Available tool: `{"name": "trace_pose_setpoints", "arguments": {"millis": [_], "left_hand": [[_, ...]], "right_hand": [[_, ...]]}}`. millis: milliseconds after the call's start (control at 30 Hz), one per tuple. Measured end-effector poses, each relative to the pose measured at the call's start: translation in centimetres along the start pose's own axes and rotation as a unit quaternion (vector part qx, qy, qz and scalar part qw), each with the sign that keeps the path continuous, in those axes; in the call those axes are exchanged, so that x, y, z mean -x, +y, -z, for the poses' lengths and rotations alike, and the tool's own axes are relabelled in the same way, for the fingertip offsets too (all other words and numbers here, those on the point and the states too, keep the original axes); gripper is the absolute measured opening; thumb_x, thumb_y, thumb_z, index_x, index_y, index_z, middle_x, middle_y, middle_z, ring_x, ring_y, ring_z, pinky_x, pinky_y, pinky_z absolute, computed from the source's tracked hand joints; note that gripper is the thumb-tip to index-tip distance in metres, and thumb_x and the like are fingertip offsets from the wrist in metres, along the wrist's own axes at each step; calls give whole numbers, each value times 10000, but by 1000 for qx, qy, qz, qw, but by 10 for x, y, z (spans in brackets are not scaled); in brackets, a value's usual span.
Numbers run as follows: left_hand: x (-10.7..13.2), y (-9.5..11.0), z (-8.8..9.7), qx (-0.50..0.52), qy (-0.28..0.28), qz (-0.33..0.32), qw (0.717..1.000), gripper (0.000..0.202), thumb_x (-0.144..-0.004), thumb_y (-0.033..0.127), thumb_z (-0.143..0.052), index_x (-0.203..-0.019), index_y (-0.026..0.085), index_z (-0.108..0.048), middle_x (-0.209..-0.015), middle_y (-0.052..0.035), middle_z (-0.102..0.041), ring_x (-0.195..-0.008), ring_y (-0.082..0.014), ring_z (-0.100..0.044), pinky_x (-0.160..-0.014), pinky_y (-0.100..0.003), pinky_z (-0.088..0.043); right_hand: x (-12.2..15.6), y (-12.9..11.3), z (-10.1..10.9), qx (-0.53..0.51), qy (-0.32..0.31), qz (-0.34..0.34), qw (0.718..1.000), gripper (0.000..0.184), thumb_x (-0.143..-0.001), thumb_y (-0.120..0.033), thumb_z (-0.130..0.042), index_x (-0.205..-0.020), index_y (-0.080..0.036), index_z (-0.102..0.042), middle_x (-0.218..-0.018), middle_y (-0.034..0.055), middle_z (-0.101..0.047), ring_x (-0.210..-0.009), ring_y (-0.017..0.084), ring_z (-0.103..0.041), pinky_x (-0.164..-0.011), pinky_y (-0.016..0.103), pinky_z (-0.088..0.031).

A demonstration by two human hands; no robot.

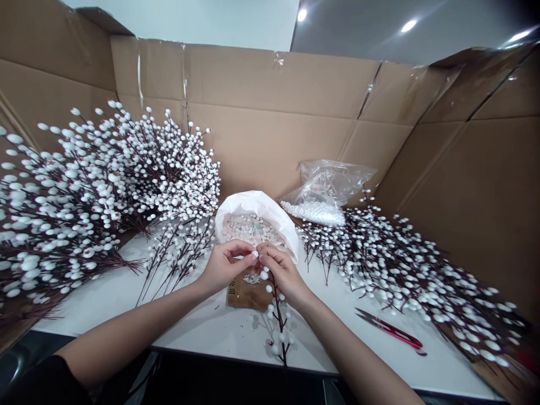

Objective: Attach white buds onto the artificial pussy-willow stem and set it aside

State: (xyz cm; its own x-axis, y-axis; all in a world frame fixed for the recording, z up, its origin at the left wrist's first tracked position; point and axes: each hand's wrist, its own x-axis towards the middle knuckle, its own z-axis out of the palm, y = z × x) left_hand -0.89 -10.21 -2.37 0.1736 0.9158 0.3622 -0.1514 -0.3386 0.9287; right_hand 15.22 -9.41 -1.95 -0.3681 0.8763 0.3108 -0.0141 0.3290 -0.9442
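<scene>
My right hand [282, 271] is closed around the top of a dark artificial twig [278, 320] studded with white beads, which hangs down toward the table's front edge. My left hand [226, 263] pinches a small white bead [255, 254] against the twig's tip, fingertips of both hands meeting. Just behind the hands stands an open white bag [270, 212] filled with loose white beads.
Big heaps of white-beaded branches lie at the left [88, 191] and right [413, 270] of the white table [202, 326]. A clear plastic bag of beads [324, 194] sits behind. Red snips [390, 329] lie at the right front. Cardboard walls [274, 107] enclose the space.
</scene>
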Motion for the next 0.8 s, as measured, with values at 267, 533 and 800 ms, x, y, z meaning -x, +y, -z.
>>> {"name": "trace_pose_setpoints", "arguments": {"millis": [267,533,800], "left_hand": [[0,12,-5,49,10,50,998,404,-807,389,-628,-1132,160,-558,-1011,-97,-664,-883,-192,-657,-810,-336,-532],[64,53,0,-165,-227,152,948,369,-897,450,-440,-1099,207,-631,-1087,-74,-657,-1015,-210,-587,-907,-325,-429],[97,78,16,-265,-224,218,912,306,-879,381,-447,-827,213,-697,-759,-17,-690,-764,-164,-595,-711,-233,-412]], "right_hand": [[-4,-10,-1,-47,71,-4,996,231,-802,-335,-578,-631,-180,-560,-739,8,-528,-681,143,-506,-618,259,-411],[5,-69,-4,-299,315,46,899,210,-714,-312,-627,-653,-194,-465,-665,-51,-485,-531,87,-493,-503,213,-409],[1,-59,-29,-370,318,27,873,187,-767,-361,-588,-733,-193,-513,-799,-23,-547,-605,87,-535,-612,240,-508]]}}
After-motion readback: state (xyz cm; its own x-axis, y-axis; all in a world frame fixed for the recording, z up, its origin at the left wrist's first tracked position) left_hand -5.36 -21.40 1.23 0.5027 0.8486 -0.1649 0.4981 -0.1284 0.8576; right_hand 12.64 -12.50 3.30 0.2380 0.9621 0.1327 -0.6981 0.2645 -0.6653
